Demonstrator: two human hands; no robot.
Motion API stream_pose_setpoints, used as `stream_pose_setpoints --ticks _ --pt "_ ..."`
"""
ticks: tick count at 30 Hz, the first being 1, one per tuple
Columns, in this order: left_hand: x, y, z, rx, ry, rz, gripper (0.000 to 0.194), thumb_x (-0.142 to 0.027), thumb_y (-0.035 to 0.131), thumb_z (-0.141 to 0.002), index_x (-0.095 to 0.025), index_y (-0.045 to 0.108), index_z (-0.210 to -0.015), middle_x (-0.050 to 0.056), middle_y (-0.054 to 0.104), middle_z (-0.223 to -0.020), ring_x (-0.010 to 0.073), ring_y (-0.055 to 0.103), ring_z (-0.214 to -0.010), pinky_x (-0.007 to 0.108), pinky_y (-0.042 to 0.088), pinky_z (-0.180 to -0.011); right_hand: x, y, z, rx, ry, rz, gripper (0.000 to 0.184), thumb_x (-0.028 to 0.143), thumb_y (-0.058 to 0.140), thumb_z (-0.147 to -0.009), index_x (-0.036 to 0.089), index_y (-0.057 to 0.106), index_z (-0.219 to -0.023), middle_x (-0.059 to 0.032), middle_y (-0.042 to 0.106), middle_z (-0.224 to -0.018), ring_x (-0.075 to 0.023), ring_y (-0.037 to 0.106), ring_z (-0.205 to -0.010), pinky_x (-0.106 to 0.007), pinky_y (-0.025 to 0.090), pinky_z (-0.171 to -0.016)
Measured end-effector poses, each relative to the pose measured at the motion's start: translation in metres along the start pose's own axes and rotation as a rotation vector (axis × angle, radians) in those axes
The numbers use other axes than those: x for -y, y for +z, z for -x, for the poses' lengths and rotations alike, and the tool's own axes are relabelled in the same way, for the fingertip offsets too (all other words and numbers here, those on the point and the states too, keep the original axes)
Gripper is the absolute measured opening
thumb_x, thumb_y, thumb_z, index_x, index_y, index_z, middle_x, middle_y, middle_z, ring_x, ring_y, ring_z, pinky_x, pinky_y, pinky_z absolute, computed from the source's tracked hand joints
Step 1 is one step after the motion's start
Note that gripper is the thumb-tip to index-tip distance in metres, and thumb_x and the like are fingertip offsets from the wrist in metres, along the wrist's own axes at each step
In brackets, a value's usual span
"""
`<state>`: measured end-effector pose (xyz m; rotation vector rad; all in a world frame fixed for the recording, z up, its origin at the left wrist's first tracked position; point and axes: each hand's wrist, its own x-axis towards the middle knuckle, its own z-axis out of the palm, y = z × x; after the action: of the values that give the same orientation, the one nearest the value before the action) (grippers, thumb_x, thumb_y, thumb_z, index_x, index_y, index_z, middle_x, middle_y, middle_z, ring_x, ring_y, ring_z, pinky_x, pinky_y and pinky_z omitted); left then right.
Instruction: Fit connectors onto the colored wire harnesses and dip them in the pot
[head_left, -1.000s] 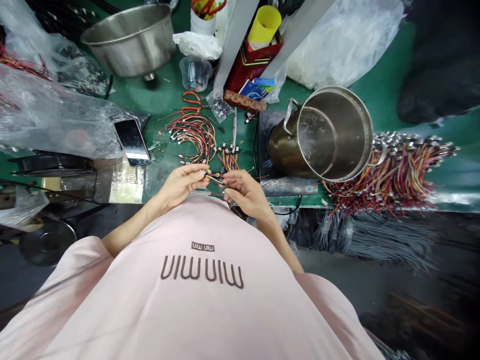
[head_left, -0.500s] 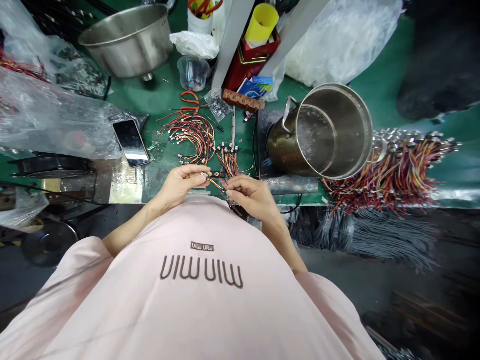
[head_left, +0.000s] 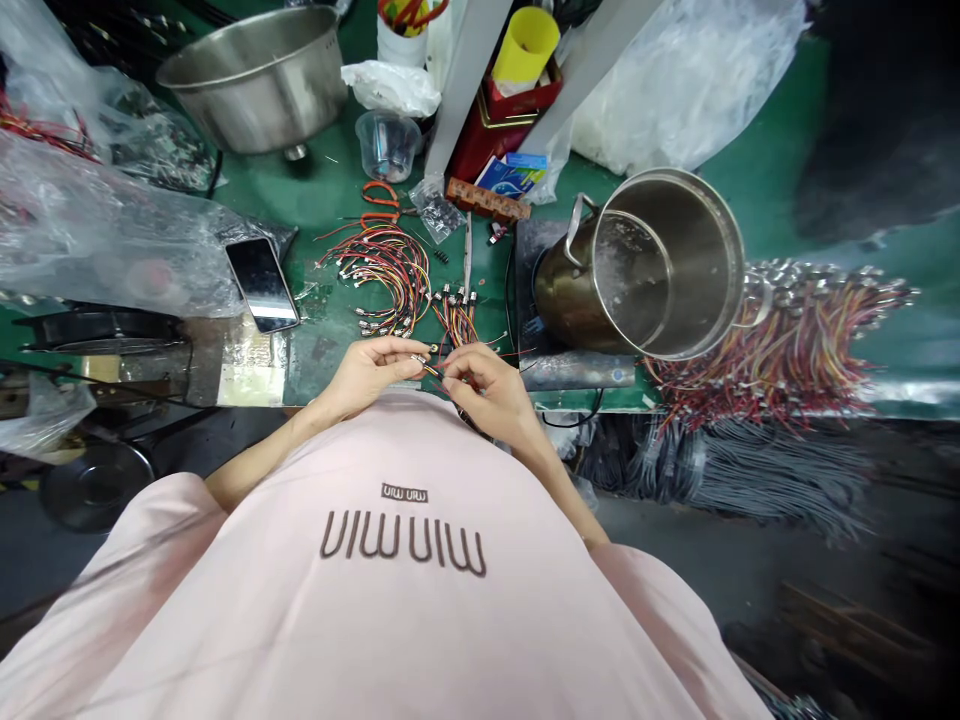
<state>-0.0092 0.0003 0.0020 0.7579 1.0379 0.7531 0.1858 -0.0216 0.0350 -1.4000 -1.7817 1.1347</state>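
Close to my shirt front, at the bench's near edge, both hands hold one small wire harness point(head_left: 431, 370). My left hand point(head_left: 375, 372) pinches its metal connector end between thumb and fingertips. On the other side my right hand point(head_left: 491, 390) grips the coloured wires, its fingers curled and partly hiding them. Just beyond my fingers lies a bunch of wire harnesses point(head_left: 456, 315) with dark and silvery ends. A larger curved pile of red, yellow, black and white harnesses point(head_left: 390, 265) is left of it.
A phone point(head_left: 262, 285) lies to the left, beside plastic bags point(head_left: 112, 225). Orange-handled scissors point(head_left: 380, 200) sit behind the wire pile. To the right a tall steel pot point(head_left: 570, 295) stands tilted, with a big heap of harnesses point(head_left: 787, 340) past it. A steel basin point(head_left: 262, 90) is at the back left.
My hands have come closer together: the left has shifted slightly right and the right slightly left. Less of the harness wire shows between them now.
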Motion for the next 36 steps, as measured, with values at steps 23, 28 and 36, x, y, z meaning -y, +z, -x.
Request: stream_pose_setpoints --ticks 23,28,36 --pt "0.008 0.005 -0.003 0.013 -0.097 0.234 0.037 -0.031 0.086 -0.056 -0.016 0.076 -0.088 0.002 0.072 -0.07 0.0108 0.067 -0.064 0.025 0.055 -0.071 0.001 0.01 -0.004 -0.126 -0.228 0.222 0.01 0.011 0.055 -0.081 0.02 0.059 -0.078 -0.0066 0.059 -0.095 -0.0168 0.058 -0.088 -0.031 0.05 -0.075" --pt "0.012 0.006 -0.004 0.002 -0.086 0.28 0.037 -0.032 0.087 -0.056 -0.016 0.076 -0.087 0.0 0.071 -0.068 0.0096 0.066 -0.062 0.025 0.056 -0.072 0.0 0.017 -0.009 -0.148 -0.244 0.168 0.011 0.009 0.054 -0.078 0.019 0.058 -0.075 -0.0063 0.058 -0.092 -0.0164 0.058 -0.087 -0.03 0.05 -0.073" --pt "0.005 0.004 -0.007 -0.069 -0.043 0.276 0.034 -0.033 0.084 -0.058 -0.016 0.073 -0.086 -0.001 0.069 -0.069 0.0095 0.066 -0.061 0.025 0.055 -0.069 -0.006 0.004 -0.005 0.106 0.202 -0.448 0.013 0.032 0.055 -0.089 0.019 0.053 -0.089 0.0018 0.061 -0.071 -0.0102 0.06 -0.058 -0.024 0.049 -0.056"
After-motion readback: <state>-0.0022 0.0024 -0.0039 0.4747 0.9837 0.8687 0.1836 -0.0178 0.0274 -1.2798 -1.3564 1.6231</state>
